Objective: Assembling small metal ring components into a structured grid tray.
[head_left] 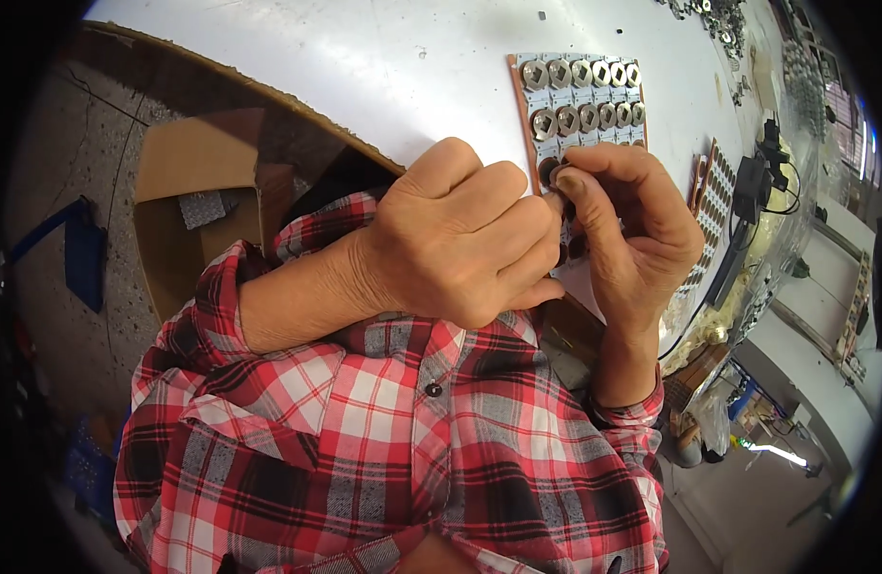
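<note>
A right hand pinches a small round piece in its grip over a flat board on the smooth white bench; twelve shiny metal discs show in two full rows. The left hand curls alongside (its hold cannot be told).

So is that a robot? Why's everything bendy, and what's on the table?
No, those are a person's bare left hand and right hand. A wide camera on their head took this picture, looking down past the plaid shirt, so straight edges bend. On the white table lies what looks like a circuit-board panel with rows of round metal parts; a similar panel lies farther right. The left hand is curled, its fingertips hidden. The right thumb and forefinger come together by the panel, but anything held is hard to see.
</note>
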The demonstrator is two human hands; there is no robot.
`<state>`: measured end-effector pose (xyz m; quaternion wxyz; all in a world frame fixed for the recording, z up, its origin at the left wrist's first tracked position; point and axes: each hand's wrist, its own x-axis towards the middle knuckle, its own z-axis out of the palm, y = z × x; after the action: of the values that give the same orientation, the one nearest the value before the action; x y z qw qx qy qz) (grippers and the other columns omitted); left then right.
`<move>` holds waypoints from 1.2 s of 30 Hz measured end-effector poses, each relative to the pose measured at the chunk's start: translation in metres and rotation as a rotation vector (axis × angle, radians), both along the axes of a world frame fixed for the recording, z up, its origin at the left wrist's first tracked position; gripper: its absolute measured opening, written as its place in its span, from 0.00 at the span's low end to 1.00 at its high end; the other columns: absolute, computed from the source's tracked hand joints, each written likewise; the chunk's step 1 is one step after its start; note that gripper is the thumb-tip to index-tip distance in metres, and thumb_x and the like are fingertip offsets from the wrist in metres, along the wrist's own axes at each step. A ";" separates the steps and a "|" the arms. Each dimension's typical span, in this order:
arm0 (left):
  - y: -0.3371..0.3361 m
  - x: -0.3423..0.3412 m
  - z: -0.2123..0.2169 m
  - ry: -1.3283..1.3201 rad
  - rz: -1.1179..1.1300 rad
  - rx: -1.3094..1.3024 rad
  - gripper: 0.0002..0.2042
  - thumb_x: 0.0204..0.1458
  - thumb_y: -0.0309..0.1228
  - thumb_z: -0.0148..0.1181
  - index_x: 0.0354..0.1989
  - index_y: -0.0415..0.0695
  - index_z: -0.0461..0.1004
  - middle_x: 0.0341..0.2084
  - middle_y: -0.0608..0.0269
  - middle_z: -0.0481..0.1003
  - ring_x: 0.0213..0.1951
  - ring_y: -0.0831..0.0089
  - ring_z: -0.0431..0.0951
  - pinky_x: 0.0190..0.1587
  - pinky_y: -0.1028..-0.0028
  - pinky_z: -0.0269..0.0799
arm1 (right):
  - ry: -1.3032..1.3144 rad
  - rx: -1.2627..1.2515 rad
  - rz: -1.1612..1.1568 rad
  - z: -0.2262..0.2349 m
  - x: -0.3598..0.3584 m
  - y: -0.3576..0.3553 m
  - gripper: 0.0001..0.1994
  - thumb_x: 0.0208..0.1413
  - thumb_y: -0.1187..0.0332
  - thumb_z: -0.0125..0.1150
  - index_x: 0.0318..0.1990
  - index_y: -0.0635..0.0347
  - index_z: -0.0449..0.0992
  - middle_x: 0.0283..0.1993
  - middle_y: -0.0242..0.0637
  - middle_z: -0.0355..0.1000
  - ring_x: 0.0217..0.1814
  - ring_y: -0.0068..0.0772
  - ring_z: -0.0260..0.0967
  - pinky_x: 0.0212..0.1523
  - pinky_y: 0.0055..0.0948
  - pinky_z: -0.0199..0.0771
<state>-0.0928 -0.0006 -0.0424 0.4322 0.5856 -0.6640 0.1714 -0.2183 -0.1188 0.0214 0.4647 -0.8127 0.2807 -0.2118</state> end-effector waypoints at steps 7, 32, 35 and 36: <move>0.000 -0.002 0.000 -0.008 0.012 0.014 0.22 0.51 0.50 0.64 0.34 0.39 0.81 0.20 0.69 0.65 0.22 0.72 0.65 0.25 0.70 0.54 | 0.001 -0.045 -0.002 -0.004 -0.004 0.002 0.07 0.57 0.82 0.67 0.43 0.69 0.80 0.38 0.32 0.79 0.39 0.17 0.76 0.41 0.16 0.75; -0.006 0.031 0.012 0.048 0.085 0.085 0.31 0.45 0.59 0.66 0.44 0.41 0.81 0.22 0.67 0.64 0.24 0.68 0.64 0.28 0.68 0.55 | 0.073 -0.192 0.076 -0.003 -0.006 -0.008 0.07 0.54 0.84 0.68 0.41 0.70 0.81 0.36 0.36 0.76 0.36 0.22 0.71 0.36 0.19 0.70; -0.005 0.028 0.020 0.090 0.070 0.164 0.29 0.43 0.53 0.68 0.46 0.40 0.81 0.22 0.67 0.65 0.24 0.68 0.65 0.28 0.67 0.55 | 0.101 -0.147 0.082 -0.001 -0.007 -0.009 0.07 0.55 0.84 0.66 0.42 0.71 0.81 0.37 0.36 0.75 0.38 0.22 0.71 0.38 0.20 0.69; -0.004 0.028 0.022 0.120 0.067 0.184 0.28 0.41 0.49 0.70 0.47 0.40 0.81 0.23 0.67 0.65 0.25 0.67 0.65 0.28 0.67 0.56 | 0.060 -0.142 0.089 -0.002 -0.006 -0.011 0.07 0.54 0.83 0.67 0.40 0.68 0.82 0.34 0.33 0.74 0.32 0.19 0.68 0.32 0.19 0.65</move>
<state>-0.0652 -0.0050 -0.0207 0.4097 0.6539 -0.6299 0.0886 -0.2245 -0.1302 0.0195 0.4061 -0.8612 0.2424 -0.1861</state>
